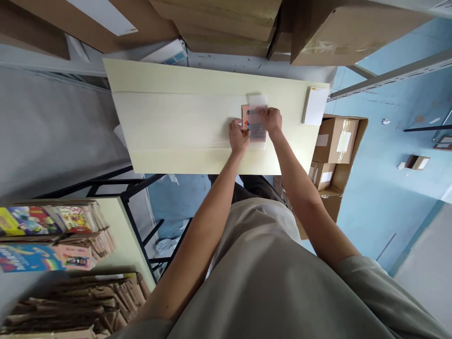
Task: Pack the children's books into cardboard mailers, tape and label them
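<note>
A small pink booklet with printed figures lies toward the right half of the cream tabletop. A long translucent wrapping sheet runs leftward from it along the table, and one end of the sheet is folded over most of the booklet. My left hand is closed at the booklet's lower left edge, fingers bent against it. At the upper right, my right hand pinches the folded part of the sheet over the booklet. Its fingertips are partly blurred.
A white box or pad lies at the table's right end. Cardboard boxes line the back, and more sit in a large open carton at right. To the lower left, a second table holds colourful books and stacked brown packets.
</note>
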Motion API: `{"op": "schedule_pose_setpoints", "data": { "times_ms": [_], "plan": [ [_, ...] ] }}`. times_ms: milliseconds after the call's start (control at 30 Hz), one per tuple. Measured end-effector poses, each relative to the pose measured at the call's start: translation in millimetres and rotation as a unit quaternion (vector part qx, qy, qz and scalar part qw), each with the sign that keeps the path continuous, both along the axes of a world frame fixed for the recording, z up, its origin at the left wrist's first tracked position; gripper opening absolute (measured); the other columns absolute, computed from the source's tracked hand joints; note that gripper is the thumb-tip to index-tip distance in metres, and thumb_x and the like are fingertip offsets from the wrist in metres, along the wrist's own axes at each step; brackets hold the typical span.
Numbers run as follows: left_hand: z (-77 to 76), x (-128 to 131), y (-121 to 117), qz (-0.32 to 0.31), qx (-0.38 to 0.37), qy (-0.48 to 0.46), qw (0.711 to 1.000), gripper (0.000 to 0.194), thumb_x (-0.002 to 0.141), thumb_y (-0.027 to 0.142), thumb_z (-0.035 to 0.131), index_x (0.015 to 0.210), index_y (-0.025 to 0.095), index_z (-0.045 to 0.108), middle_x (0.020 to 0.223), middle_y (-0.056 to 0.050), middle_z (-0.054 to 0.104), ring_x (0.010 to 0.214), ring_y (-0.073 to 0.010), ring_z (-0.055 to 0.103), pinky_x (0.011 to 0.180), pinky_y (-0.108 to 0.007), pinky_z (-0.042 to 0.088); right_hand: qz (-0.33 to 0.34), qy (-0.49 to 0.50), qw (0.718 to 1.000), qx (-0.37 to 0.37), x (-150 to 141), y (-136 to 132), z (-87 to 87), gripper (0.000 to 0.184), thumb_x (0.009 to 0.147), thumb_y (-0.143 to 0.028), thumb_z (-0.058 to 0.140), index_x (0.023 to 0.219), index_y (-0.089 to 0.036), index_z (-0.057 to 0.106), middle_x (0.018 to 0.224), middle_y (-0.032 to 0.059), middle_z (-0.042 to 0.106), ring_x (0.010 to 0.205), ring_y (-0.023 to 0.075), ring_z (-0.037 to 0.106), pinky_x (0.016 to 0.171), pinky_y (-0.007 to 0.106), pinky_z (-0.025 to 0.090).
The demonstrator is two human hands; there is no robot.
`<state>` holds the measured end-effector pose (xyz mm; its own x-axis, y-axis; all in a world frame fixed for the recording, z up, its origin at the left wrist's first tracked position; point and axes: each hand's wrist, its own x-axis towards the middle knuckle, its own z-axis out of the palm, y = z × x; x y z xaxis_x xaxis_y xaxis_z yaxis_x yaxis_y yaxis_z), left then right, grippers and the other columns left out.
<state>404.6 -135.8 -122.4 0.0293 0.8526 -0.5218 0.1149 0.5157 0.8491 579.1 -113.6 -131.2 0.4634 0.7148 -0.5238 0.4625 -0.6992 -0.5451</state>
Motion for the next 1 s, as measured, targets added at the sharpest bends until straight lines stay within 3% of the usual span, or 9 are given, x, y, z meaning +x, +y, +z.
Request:
{"op": "schedule_pose_setpoints", "data": {
  "times_ms": [100, 200, 333, 433, 533, 633, 767, 900, 1000],
  "plan": [
    [13.5, -4, -14, -0.001, 0.040, 0.066, 0.997, 0.038, 0.093, 0.008, 0.091, 0.121, 0.029, 0.076, 0.126, -0.010, 0.073, 0.125, -0.0325, 0.077, 0.119, -0.051, 0.060, 0.011, -0.019, 1.000, -0.013, 0, 2, 7.6, 0.042, 0.113, -0.062, 0.067, 0.089, -0.029, 0.057, 0.098, 0.0098, 0.074, 0.112, 0.0322, 0.077, 0.104, 0.051, 0.067],
    [27.7, -4, -36, -0.095, 0.111, 0.082, 0.986, 0.023, 0.100, 0.027, 0.093, 0.119, 0.027, 0.079, 0.150, -0.018, 0.072, 0.154, -0.0416, 0.065, 0.136, -0.059, 0.049, 0.030, -0.047, 0.998, -0.033, 3, 2, 19.3, 0.040, 0.113, -0.059, 0.064, 0.087, -0.028, 0.056, 0.100, 0.0105, 0.075, 0.115, 0.0332, 0.078, 0.106, 0.054, 0.066],
    [39.3, 9, -64, -0.201, 0.126, 0.165, 0.957, 0.070, 0.095, 0.064, 0.096, 0.143, 0.019, 0.073, 0.185, -0.027, 0.050, 0.179, -0.0518, 0.037, 0.145, -0.066, 0.038, 0.042, -0.050, 0.997, -0.030, 1, 8, 30.9, 0.037, 0.112, -0.053, 0.064, 0.085, -0.028, 0.056, 0.093, 0.0100, 0.073, 0.110, 0.0336, 0.078, 0.104, 0.054, 0.064],
    [38.0, 19, -76, -0.239, 0.119, 0.240, 0.933, 0.075, 0.106, 0.060, 0.083, 0.162, 0.016, 0.060, 0.193, -0.026, 0.038, 0.184, -0.0484, 0.030, 0.149, -0.065, 0.034, 0.060, -0.045, 0.997, -0.017, 0, 9, 37.1, 0.038, 0.114, -0.057, 0.060, 0.088, -0.029, 0.059, 0.093, 0.0095, 0.073, 0.109, 0.0340, 0.079, 0.103, 0.056, 0.065],
    [27.9, 22, -82, -0.222, 0.134, 0.243, 0.935, 0.056, 0.117, 0.041, 0.064, 0.167, 0.016, 0.056, 0.193, -0.024, 0.041, 0.185, -0.0410, 0.031, 0.151, -0.062, 0.033, 0.112, -0.049, 0.992, 0.002, 8, 8, 52.6, 0.045, 0.117, -0.066, 0.056, 0.100, -0.026, 0.067, 0.098, 0.0114, 0.076, 0.116, 0.0361, 0.080, 0.107, 0.059, 0.066],
    [14.0, 21, -87, -0.182, 0.166, 0.206, 0.947, 0.051, 0.121, 0.037, 0.051, 0.169, 0.019, 0.053, 0.192, -0.021, 0.043, 0.185, -0.0364, 0.032, 0.151, -0.062, 0.036, 0.194, -0.084, 0.975, 0.066, 21, 14, 84.7, 0.059, 0.119, -0.075, 0.052, 0.128, -0.020, 0.071, 0.119, 0.0182, 0.081, 0.136, 0.0401, 0.077, 0.118, 0.065, 0.063],
    [2.9, 18, -90, -0.146, 0.184, 0.153, 0.960, 0.051, 0.125, 0.044, 0.039, 0.170, 0.022, 0.051, 0.190, -0.020, 0.046, 0.185, -0.0337, 0.035, 0.150, -0.060, 0.038, 0.373, -0.110, 0.915, 0.109, 25, 39, 124.3, 0.065, 0.113, -0.075, 0.070, 0.148, -0.020, 0.073, 0.159, 0.0217, 0.073, 0.160, 0.0416, 0.065, 0.138, 0.070, 0.049],
    [6.4, 11, -88, -0.091, 0.162, 0.096, 0.978, 0.061, 0.126, 0.061, 0.032, 0.165, 0.024, 0.058, 0.179, -0.021, 0.058, 0.175, -0.0356, 0.051, 0.143, -0.058, 0.048, 0.536, -0.021, 0.841, 0.071, 12, 61, 113.7, 0.068, 0.118, -0.082, 0.055, 0.120, -0.019, 0.083, 0.155, 0.0116, 0.079, 0.164, 0.0318, 0.063, 0.146, 0.063, 0.039],
    [12.4, 3, -87, -0.039, 0.145, 0.069, 0.986, 0.070, 0.122, 0.075, 0.033, 0.157, 0.025, 0.066, 0.167, -0.020, 0.069, 0.159, -0.0359, 0.066, 0.131, -0.052, 0.059, 0.551, -0.006, 0.832, 0.060, 10, 71, 86.8, 0.069, 0.122, -0.077, 0.052, 0.105, -0.017, 0.082, 0.140, 0.0065, 0.085, 0.164, 0.0301, 0.064, 0.146, 0.067, 0.035]
  ]
}}
